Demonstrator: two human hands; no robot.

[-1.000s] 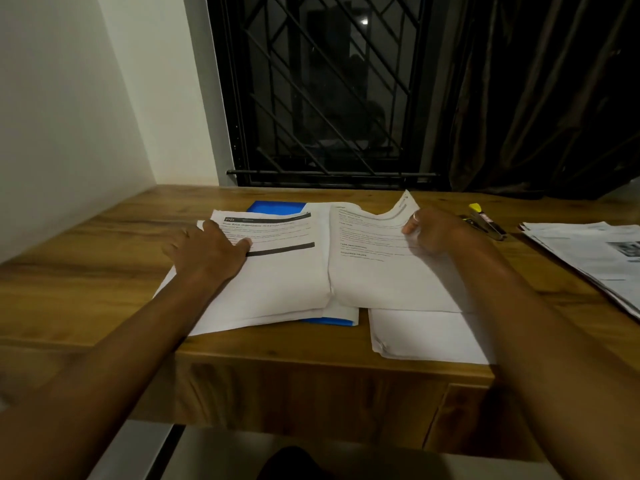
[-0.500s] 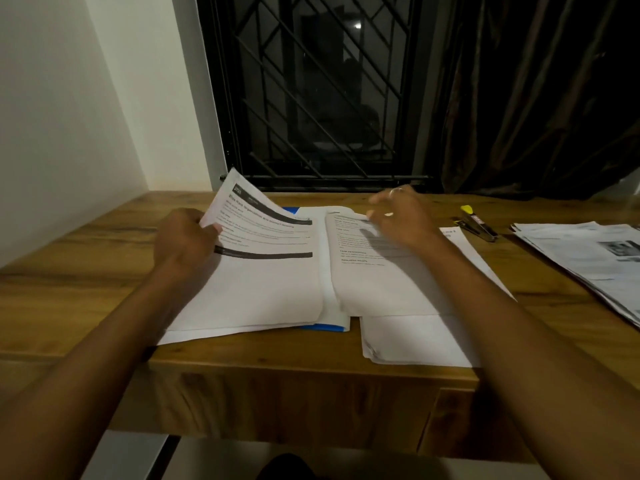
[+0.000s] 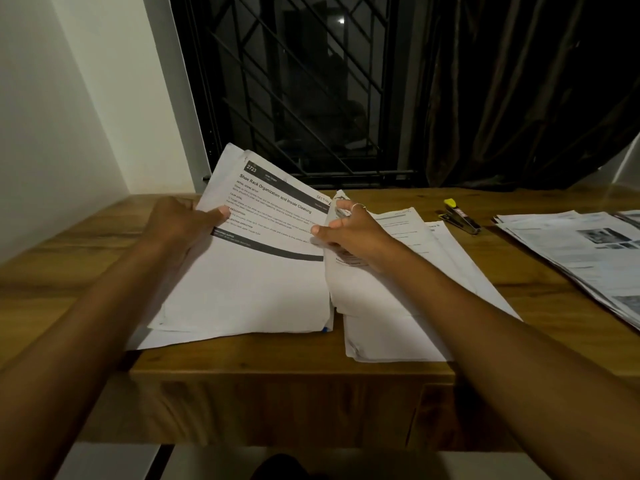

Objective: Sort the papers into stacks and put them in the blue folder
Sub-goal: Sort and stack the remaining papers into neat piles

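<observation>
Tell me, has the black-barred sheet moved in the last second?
Yes. The left hand has tilted the black-barred sheet up off the desk, its far edge now overlapping the window grille.

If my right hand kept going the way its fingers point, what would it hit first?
Probably the lifted printed sheet that the left hand holds: the right hand points left toward its near edge, though depth is unclear.

L hand (image 3: 180,223) + R hand (image 3: 349,233) grip tilted papers (image 3: 249,282); blue folder (image 3: 325,329) prob. beneath.
</observation>
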